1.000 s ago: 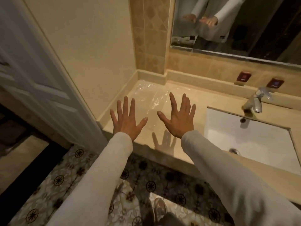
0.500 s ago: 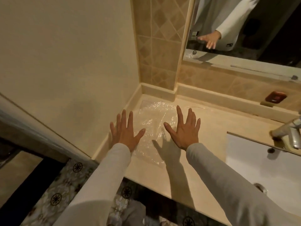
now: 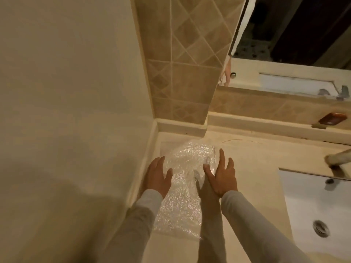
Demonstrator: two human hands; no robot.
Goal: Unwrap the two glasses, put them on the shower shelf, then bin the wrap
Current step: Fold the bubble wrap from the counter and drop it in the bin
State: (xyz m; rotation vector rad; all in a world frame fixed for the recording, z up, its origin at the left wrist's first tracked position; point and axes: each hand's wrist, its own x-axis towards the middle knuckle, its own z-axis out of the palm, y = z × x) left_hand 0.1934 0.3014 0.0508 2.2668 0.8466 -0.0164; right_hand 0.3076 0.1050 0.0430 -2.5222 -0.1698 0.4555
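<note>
Task at start: bubble wrap bundle on counter, unopened (glasses not visible). Left hand, right hand flat-fingered beside it, gripping nothing. All 3 steps left.

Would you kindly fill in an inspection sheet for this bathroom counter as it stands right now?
Surface: beige stone counter, dimly lit.
Job's things: bubble wrap lies in the counter's left corner by the wall; glasses not discernible through it; shelf and bin out of view.
Clutter: a red-brown object on the back ledge.
Hands: left hand and right hand flank the wrap, fingers straight, gripping nothing.
Cables: nothing seen.
Surroundings: white basin and blurred tap at right; mirror and tiled wall behind.
</note>
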